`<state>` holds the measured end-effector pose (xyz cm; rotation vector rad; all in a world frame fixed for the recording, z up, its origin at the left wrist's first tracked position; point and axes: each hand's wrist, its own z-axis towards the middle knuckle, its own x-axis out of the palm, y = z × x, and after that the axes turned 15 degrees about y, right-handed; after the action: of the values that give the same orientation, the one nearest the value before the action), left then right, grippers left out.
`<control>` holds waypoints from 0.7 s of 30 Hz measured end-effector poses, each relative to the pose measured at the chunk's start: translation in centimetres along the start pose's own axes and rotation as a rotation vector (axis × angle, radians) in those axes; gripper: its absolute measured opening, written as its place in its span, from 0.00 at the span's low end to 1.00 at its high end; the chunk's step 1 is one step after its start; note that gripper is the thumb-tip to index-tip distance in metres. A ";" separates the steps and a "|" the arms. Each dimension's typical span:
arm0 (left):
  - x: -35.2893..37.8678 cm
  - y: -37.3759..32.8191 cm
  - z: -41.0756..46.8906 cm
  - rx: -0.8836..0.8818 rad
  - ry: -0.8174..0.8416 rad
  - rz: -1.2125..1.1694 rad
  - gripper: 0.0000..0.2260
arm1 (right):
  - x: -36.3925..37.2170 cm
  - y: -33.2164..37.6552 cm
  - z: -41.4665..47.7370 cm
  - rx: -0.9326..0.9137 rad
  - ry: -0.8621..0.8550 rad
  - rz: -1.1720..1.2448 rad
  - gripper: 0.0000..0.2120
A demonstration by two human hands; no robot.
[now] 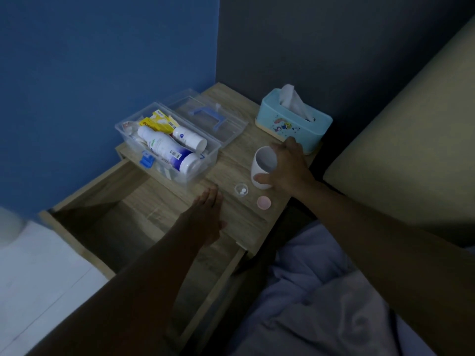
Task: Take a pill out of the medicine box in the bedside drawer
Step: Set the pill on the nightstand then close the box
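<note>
A clear plastic medicine box (205,160) stands open on the wooden bedside table (239,222), holding white bottles and a yellow packet. Its clear lid (226,129) with a blue handle lies folded back behind it. The drawer (113,227) below hangs pulled out and looks bare. A small clear round dish (241,189) with white pills sits on the tabletop, and a pink cap (264,202) lies to its right. My right hand (288,168) wraps around a white cup (263,167). My left hand (205,214) rests flat on the table's front edge, fingers together, holding nothing.
A light blue tissue box (290,124) stands at the back right of the table. A beige headboard (411,150) rises on the right, and lilac bedding (321,291) lies below it. Blue wall (102,60) stands behind the box; white floor (38,273) shows at the left.
</note>
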<state>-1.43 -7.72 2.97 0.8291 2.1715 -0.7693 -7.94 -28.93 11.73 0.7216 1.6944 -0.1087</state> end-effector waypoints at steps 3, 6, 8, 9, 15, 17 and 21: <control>-0.9 -0.2 -1.0 -0.002 0.036 -0.093 0.41 | -0.9 0.2 -0.3 0.012 0.063 -0.007 0.41; -1.8 -0.3 -2.6 0.010 0.012 -0.278 0.39 | -1.4 0.8 -1.0 0.048 0.069 0.086 0.47; -2.2 0.2 -4.0 -0.010 -0.093 -0.329 0.34 | -1.4 1.4 -1.6 0.020 -0.011 0.174 0.44; -2.4 0.6 -4.7 -0.032 -0.137 -0.337 0.31 | -1.3 1.7 -1.7 -0.018 -0.058 0.212 0.40; -4.2 3.6 -7.9 -0.220 -0.279 -0.477 0.21 | -0.8 5.5 -3.1 -0.262 -0.170 0.319 0.14; -5.1 4.4 -8.4 -0.251 -0.312 -0.476 0.26 | -0.2 7.3 -3.0 -0.283 -0.120 0.406 0.13; -6.7 6.3 -8.5 -0.270 -0.381 -0.390 0.36 | 1.5 10.9 -1.0 -0.133 0.035 0.674 0.23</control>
<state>3.75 0.03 11.34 0.1061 2.0440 -0.7265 -3.32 -19.17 13.93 1.1552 1.3954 0.4848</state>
